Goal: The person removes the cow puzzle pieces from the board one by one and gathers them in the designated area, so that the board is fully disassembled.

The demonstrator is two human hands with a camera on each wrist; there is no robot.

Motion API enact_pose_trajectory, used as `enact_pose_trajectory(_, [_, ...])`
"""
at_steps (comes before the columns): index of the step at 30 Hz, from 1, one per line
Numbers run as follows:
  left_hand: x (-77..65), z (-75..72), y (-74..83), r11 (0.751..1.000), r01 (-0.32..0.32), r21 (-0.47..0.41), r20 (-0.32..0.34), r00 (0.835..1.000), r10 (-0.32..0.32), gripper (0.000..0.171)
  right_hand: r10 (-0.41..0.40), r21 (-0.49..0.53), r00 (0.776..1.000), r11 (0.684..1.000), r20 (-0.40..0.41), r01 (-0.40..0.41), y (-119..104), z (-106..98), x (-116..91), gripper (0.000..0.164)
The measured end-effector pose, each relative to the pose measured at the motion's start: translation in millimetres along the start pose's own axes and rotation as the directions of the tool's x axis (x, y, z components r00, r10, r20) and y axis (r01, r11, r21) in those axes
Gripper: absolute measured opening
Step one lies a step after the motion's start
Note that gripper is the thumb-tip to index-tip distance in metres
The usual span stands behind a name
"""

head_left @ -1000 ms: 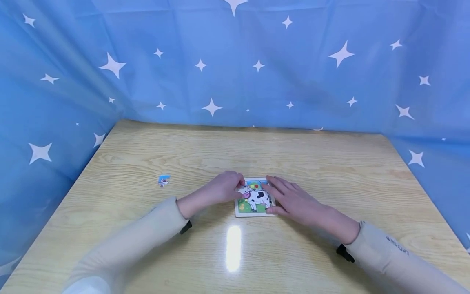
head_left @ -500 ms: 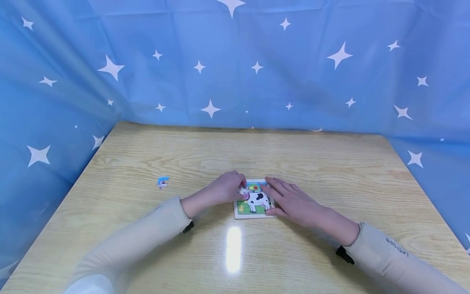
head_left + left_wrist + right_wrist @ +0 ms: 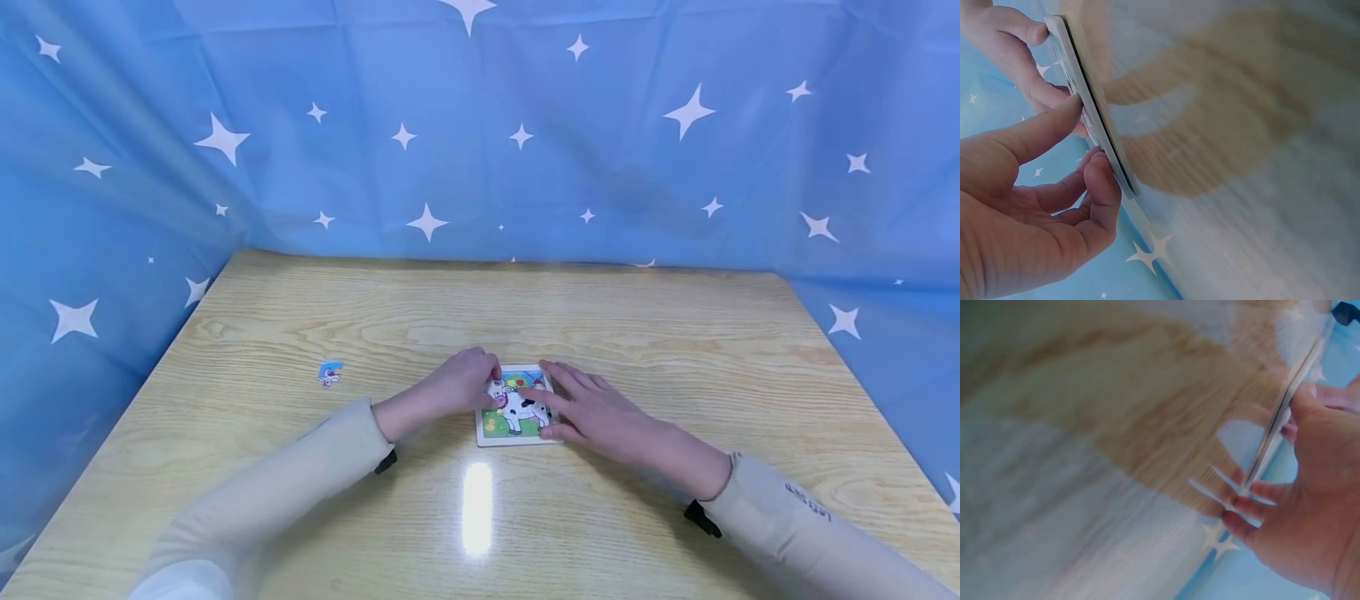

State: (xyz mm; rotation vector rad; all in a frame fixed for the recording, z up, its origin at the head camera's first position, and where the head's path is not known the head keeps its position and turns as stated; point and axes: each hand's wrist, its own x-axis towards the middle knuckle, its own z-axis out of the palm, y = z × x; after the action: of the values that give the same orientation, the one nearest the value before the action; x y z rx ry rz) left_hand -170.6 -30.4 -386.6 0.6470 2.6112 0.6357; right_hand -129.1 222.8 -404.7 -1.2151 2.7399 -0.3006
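A small framed jigsaw puzzle (image 3: 513,421) with a black-and-white cow on green lies on the wooden table. At its left side my left hand (image 3: 459,385) pinches the puzzle piece (image 3: 498,390) showing the cow's head, thumb below and curled index finger above. In the left wrist view that thumb (image 3: 1054,128) meets the picture's face. My right hand (image 3: 600,412) rests along the puzzle's right side, fingers spread and fairly straight. Its index finger reaches across the cow's back, and its thumb lies at the lower right of the frame, covering part of the picture.
A loose puzzle piece (image 3: 330,372) with blue and white on it lies on the table (image 3: 405,300), left of the puzzle. A blue curtain (image 3: 465,183) with white stars hangs behind and beside the table.
My right index finger has moved left and inward, from the puzzle's upper right over the cow's back. The left hand stays at the cow's head. The view has shifted slightly.
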Motion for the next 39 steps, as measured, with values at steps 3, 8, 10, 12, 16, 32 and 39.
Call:
enact_pose_trajectory(3, [2.3,0.4,-0.6,1.0,0.011,-0.023,0.002,1.0,-0.01,0.033,-0.01,-0.019,1.0,1.0,-0.004,0.01,0.5,1.0,-0.3,0.055])
enact_pose_trajectory(8, [5.4,0.1,-1.9,0.999,0.008,-0.042,0.015,1.0,-0.007,0.033,-0.014,-0.023,1.0,1.0,-0.01,0.014,1.4,0.9,-0.4,0.054])
enact_pose_trajectory(10, [6.3,0.0,-2.2,0.998,0.013,-0.055,0.024,1.0,-0.012,0.032,-0.017,-0.02,1.0,1.0,-0.012,0.016,1.8,0.6,-0.5,0.054])
enact_pose_trajectory(12, [6.6,-0.3,-2.3,0.997,0.02,-0.07,0.029,0.999,-0.018,0.032,-0.016,-0.014,1.0,1.0,-0.01,0.015,1.4,0.5,-0.3,0.054])
enact_pose_trajectory(16, [5.6,-1.5,-1.5,0.996,0.029,-0.089,0.027,0.999,-0.027,0.032,-0.015,-0.004,1.0,1.0,-0.011,0.015,0.4,0.2,0.0,0.053])
enact_pose_trajectory(32, [5.1,-4.2,1.0,0.997,0.019,-0.078,0.043,0.999,-0.015,0.017,-0.053,-0.082,0.997,0.996,-0.056,0.048,2.4,2.8,0.5,0.052])
enact_pose_trajectory(39, [4.0,-3.3,-1.3,0.999,0.028,-0.041,-0.004,1.0,-0.029,0.034,-0.053,-0.09,0.997,0.995,-0.051,0.048,2.1,2.6,0.5,0.053])
